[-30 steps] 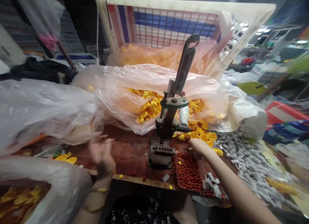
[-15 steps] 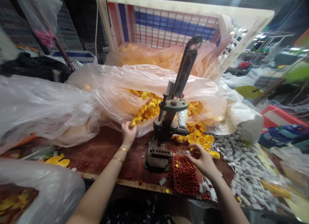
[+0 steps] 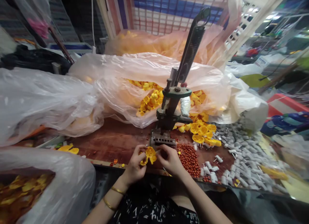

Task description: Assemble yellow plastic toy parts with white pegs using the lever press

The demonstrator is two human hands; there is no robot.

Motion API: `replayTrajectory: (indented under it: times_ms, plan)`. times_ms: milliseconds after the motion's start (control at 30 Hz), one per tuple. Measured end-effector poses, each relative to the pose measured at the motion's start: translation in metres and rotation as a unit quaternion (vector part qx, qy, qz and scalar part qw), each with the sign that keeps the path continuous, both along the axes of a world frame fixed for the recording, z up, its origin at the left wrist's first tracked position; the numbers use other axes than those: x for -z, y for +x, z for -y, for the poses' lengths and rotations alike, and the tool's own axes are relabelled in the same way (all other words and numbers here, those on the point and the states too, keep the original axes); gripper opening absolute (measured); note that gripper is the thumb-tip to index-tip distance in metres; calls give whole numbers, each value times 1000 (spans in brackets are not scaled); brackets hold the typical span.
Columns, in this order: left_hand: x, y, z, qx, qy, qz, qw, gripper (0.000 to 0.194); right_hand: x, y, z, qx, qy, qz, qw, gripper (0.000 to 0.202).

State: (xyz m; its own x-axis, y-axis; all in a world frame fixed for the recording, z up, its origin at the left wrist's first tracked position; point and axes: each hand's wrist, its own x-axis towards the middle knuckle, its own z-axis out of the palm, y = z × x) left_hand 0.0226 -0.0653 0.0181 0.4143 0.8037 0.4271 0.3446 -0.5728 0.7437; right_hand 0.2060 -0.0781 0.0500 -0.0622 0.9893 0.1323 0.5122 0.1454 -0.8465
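Observation:
My left hand (image 3: 136, 165) is closed on a yellow, cup-like plastic piece (image 3: 151, 154), held low at the table's front edge. To the right of that piece, my right hand (image 3: 171, 160) pinches its thumb and fingers together; whatever they grip is too small or hidden to make out. Just beyond both hands stands a hand press (image 3: 177, 92) with a long, dark spring lever and a metal block with a row of holes (image 3: 164, 140). Small red-brown beads (image 3: 189, 159) lie beside the right hand in a shallow tray.
Small white-grey parts with thin pins (image 3: 248, 166) are heaped at the right. Loose yellow pieces (image 3: 201, 130) sit behind the beads. A large plastic bag (image 3: 116, 69) of yellow pieces lies behind the press. Another bag (image 3: 72, 172) stands at the front left.
My left hand has come back from the bag opening with a yellow piece. My right hand has moved left from above the beads to meet it. The view has tilted down.

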Motion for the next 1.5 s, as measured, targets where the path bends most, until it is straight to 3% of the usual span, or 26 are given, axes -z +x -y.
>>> replayTrajectory:
  times_ms: [100,333,433,533,600,733,900,967,1100,1200,1267,1367,1433,1500]
  plan:
    - [-2,-1,-2,12,0,-12,1000,25,-2,1,3,36,11,27,999,9]
    - [-9,8,5,82,24,-29,996,25,-1,-9,8,40,-3,132,990,7]
    - [-15,9,3,98,30,-41,994,26,-1,-11,14,47,-3,125,991,8]
    - [-23,9,0,134,31,-42,990,24,0,-8,16,55,-35,28,997,15]
    - [-31,9,-1,150,21,-32,988,22,-1,-2,14,8,-97,-98,990,32]
    - [-43,9,1,177,-17,-24,984,20,-9,13,10,-127,-278,-291,907,41]
    - [-45,11,3,168,-62,-1,984,15,-9,16,12,-150,-316,-389,852,52]
    - [-42,12,2,161,-91,19,983,9,-4,10,15,-119,-306,-397,857,53]
    - [-32,11,-2,130,-139,78,979,17,1,2,18,-48,-240,-356,902,45]
    - [-25,11,-6,101,-154,91,979,14,1,6,17,-74,-280,-356,888,48]
    - [-22,12,-6,46,-128,98,986,10,4,8,15,-70,-310,-380,869,52]
    - [-15,18,3,-66,-23,89,994,40,12,1,13,62,-248,-393,883,50]
    - [-11,24,12,-68,10,44,997,48,14,-7,14,126,-173,-378,900,42]
    - [-6,28,18,-48,-10,27,998,42,11,-10,16,92,-128,-342,926,31]
